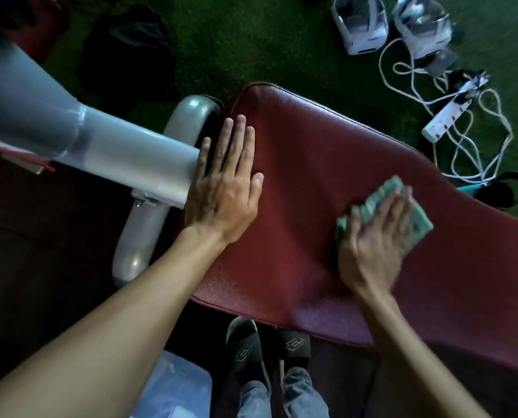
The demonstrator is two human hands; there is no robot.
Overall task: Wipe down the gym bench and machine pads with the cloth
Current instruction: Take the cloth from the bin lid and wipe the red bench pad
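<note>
Toward four o'clock on the red bench pad (327,164), I press the seemingly folded green cloth (384,200) flat under my right hand (375,236), fingers spread over it, and sweep overlapping strokes while my left hand (224,182), open-palmed at nine o'clock, steadies the pad.

Bench pad (327,182): dark red leatherette, fine pebbled grain, dull sheen. Frame tube (106,146): grey painted metal, smooth, semi-gloss. Cloth (420,224): pale green woven fabric, matt. Floor (251,40): green turf-like carpet, rough.

Head-worn view, steeply down, close over the bench pad (327,182)
</note>
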